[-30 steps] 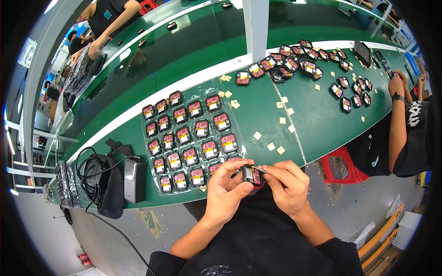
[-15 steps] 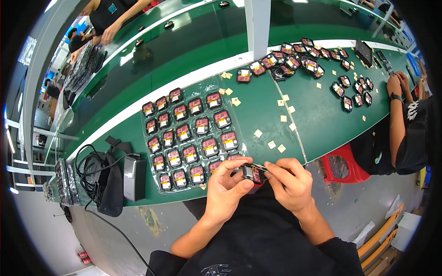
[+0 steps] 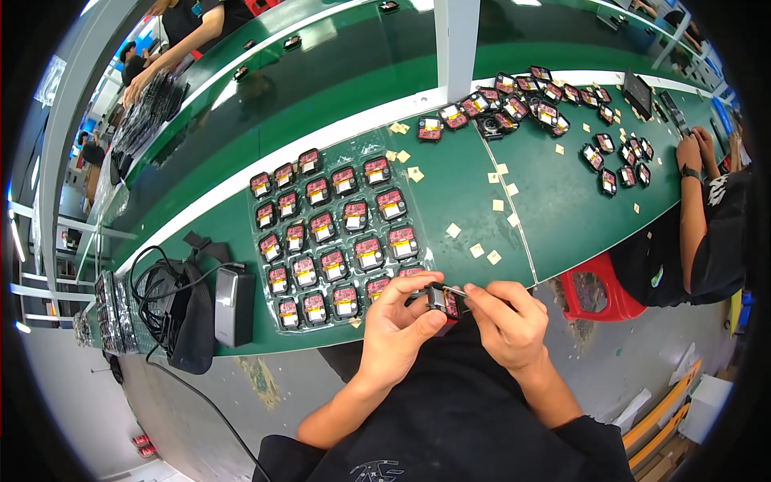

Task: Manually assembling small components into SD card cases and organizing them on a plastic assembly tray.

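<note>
My left hand grips a small black square device with a red-labelled side, fingers above and thumb below. A thin, light stick-like tool is pinched in my right hand, its tip touching or nearly touching the device's upper edge; its exact kind is too small to make out. Just beyond my left hand lies a clear plastic tray with rows of similar black devices, their red, yellow and white labels facing up. My fingers partly cover the tray's near right corner.
Small cream paper squares are scattered on the green table. A heap of devices lies at the back right, with a smaller group nearer a co-worker's hands. A grey box with cables stands left; a post rises behind.
Both hands keep hold of the device and the tool, which have shifted only slightly. The view has moved a little. At the back left, a co-worker's arm has moved left toward stacked trays.
</note>
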Action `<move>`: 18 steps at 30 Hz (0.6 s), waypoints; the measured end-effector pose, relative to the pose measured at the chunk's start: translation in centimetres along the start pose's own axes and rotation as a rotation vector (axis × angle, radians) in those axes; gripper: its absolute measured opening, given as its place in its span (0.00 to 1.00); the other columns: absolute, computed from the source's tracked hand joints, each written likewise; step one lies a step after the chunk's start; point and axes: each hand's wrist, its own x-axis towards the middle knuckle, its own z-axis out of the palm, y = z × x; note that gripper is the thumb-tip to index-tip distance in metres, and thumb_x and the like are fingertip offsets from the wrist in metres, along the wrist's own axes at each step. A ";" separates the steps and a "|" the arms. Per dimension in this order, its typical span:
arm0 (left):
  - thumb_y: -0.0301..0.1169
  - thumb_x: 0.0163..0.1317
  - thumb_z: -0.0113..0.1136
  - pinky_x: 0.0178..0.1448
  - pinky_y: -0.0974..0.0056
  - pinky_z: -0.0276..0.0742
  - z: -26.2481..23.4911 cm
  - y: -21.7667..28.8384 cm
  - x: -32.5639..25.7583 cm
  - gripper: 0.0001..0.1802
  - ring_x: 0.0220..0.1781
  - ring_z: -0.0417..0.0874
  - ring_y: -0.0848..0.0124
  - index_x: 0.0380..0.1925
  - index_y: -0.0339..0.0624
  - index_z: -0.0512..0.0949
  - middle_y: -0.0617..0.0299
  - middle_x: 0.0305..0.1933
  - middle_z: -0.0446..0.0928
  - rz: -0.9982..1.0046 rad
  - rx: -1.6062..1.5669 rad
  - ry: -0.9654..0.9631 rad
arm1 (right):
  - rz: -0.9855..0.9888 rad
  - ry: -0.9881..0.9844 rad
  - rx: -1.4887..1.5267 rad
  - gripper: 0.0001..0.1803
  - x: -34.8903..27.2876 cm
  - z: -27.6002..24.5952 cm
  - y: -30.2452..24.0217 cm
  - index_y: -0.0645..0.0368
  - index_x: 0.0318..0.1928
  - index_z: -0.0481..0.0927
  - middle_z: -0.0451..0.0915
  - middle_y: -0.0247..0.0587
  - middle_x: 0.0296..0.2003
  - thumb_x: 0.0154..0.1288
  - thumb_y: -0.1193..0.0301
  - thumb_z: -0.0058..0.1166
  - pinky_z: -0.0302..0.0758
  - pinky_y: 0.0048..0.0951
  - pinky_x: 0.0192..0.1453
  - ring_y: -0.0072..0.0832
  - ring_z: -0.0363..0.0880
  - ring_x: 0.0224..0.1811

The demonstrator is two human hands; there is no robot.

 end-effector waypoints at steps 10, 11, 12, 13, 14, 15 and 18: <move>0.22 0.65 0.70 0.58 0.65 0.85 -0.3 -0.2 -0.1 0.25 0.63 0.80 0.63 0.59 0.34 0.72 0.52 0.68 0.68 0.007 -0.053 -0.059 | 0.107 -0.010 0.123 0.14 0.2 -0.1 -0.4 0.63 0.39 0.89 0.80 0.39 0.30 0.49 0.85 0.72 0.75 0.28 0.26 0.29 0.80 0.25; 0.22 0.65 0.70 0.58 0.65 0.85 -0.3 -0.2 -0.1 0.24 0.63 0.80 0.63 0.59 0.33 0.72 0.51 0.68 0.68 0.011 -0.052 -0.062 | 0.108 -0.011 0.122 0.14 0.2 0.0 -0.5 0.63 0.39 0.89 0.80 0.39 0.30 0.49 0.85 0.72 0.75 0.28 0.26 0.29 0.80 0.25; 0.22 0.65 0.70 0.58 0.65 0.85 -0.3 -0.3 -0.1 0.24 0.63 0.80 0.63 0.59 0.33 0.72 0.51 0.68 0.68 0.010 -0.052 -0.062 | 0.116 -0.009 0.129 0.14 0.1 0.1 -0.5 0.63 0.39 0.89 0.81 0.40 0.30 0.50 0.85 0.71 0.75 0.28 0.27 0.29 0.80 0.25; 0.22 0.65 0.70 0.58 0.65 0.85 -0.2 -0.3 -0.1 0.24 0.64 0.80 0.62 0.59 0.33 0.72 0.51 0.68 0.69 0.018 -0.042 -0.058 | 0.125 -0.007 0.136 0.14 0.0 0.2 -0.5 0.64 0.39 0.89 0.81 0.40 0.30 0.50 0.85 0.71 0.75 0.28 0.27 0.29 0.80 0.25; 0.22 0.65 0.70 0.58 0.65 0.85 -0.2 -0.3 -0.2 0.24 0.64 0.80 0.62 0.59 0.33 0.72 0.51 0.68 0.69 0.025 -0.032 -0.054 | 0.125 -0.007 0.135 0.14 -0.2 0.3 -0.5 0.64 0.39 0.89 0.81 0.40 0.30 0.50 0.85 0.71 0.75 0.28 0.27 0.29 0.80 0.25; 0.22 0.65 0.70 0.58 0.65 0.85 -0.1 -0.3 -0.2 0.24 0.64 0.80 0.62 0.59 0.33 0.72 0.51 0.68 0.69 0.025 -0.032 -0.054 | 0.090 0.001 0.090 0.13 -0.3 0.4 -0.4 0.64 0.39 0.88 0.81 0.40 0.30 0.50 0.85 0.71 0.75 0.28 0.27 0.29 0.81 0.25; 0.22 0.65 0.70 0.61 0.64 0.84 -0.1 -0.4 -0.2 0.25 0.64 0.80 0.61 0.59 0.32 0.72 0.49 0.69 0.69 0.022 -0.043 -0.019 | 0.050 -0.053 0.038 0.13 -0.1 0.1 -0.4 0.64 0.40 0.89 0.81 0.40 0.31 0.51 0.84 0.71 0.76 0.28 0.28 0.29 0.81 0.26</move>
